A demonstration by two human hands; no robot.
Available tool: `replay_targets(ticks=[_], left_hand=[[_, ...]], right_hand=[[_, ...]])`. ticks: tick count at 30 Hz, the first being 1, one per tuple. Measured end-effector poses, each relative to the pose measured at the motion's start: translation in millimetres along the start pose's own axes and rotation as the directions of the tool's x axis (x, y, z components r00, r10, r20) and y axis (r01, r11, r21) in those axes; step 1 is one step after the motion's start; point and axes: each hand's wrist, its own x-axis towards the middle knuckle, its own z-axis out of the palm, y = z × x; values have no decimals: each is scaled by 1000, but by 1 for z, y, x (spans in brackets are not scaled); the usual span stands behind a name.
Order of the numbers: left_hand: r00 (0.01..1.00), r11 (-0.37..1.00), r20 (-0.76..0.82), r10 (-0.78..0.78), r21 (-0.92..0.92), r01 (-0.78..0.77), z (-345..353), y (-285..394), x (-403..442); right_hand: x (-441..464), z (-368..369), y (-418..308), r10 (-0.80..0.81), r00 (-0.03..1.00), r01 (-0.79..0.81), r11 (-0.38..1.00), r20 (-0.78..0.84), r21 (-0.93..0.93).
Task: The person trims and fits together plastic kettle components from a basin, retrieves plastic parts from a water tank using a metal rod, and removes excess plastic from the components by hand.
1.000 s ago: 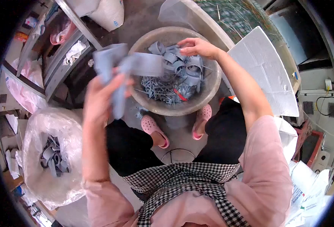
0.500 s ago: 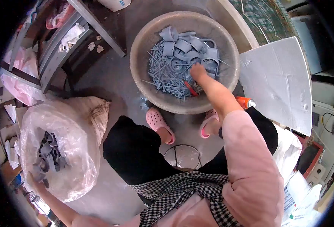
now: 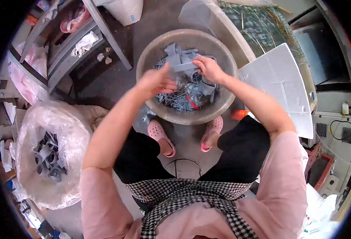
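Observation:
Over the wide basin [image 3: 143, 51], my right hand [image 3: 210, 70] pinches the right end of a grey plastic ring-shaped part [image 3: 183, 67]. My left hand [image 3: 156, 83], a little blurred, is at the part's left end with its fingers stretched out and apart. Whether its thumb touches the part, I cannot tell. Below both hands the basin holds more grey plastic rings [image 3: 174, 49] and many thin grey sticks [image 3: 171, 99]. Among the sticks lies a red-handled tool [image 3: 192, 102], partly covered.
On the left stands a plastic-lined sack [image 3: 74, 139] with grey plastic parts [image 3: 50, 157] inside. A white foam board [image 3: 279, 87] leans to the basin's right, near an orange can [image 3: 239, 114]. Upper left is a metal rack [image 3: 107, 34]; a white sack [image 3: 125, 10] stands behind it.
My left hand has come from the sack to the basin, leaving its parts behind. My right hand has lifted a grey part up from the pile.

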Motion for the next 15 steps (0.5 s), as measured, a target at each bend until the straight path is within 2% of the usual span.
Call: replay_targets(ticks=[1,2,3,4,5,6,7,8,9,10,11,12,13,15], left_hand=[[997,988,11,-83,-133,83,20,-2,9],[998,970,2,-57,-235,56,38,-1,11],[999,942,-8,-34,-334,29,50,-1,13],[990,888,-6,140,-441,-128,55,-4,20],[989,893,-7,146,-430,-135,53,-6,26],[954,851,-67,292,-437,-291,55,-4,24],[895,786,-125,428,-437,-437,58,-3,22],[896,747,-161,414,-502,-436,56,-9,27],[896,752,-156,415,-495,-434,53,-8,24],[870,842,-166,465,-219,-492,48,-9,20],[843,857,-156,515,75,-510,45,-9,17],[824,827,-103,557,161,-539,44,-8,15],[823,824,-91,560,168,-542,43,-6,14],[778,663,109,618,460,-591,43,-8,6]], right_hand=[[-9,2,-11,45,996,-30,982,-81,185],[-19,7,-18,-24,987,70,954,-160,291],[-28,11,-24,-27,990,80,922,-141,380],[-36,14,-29,-82,989,127,896,-122,426],[-40,14,-32,-136,985,171,863,-108,474],[-41,6,-33,-140,983,182,860,-122,476],[-44,-5,-34,-159,981,186,926,-107,329],[-45,-15,-31,-172,981,185,967,-88,173],[-39,-24,-25,-35,983,70,978,-178,197],[-29,-36,-12,-16,961,49,992,-276,112],[-21,-46,0,-2,928,14,999,-372,29],[-17,-53,1,5,925,8,999,-381,34],[-13,-60,3,-16,898,60,995,-440,86],[-9,-71,3,-21,860,106,985,-510,139]])
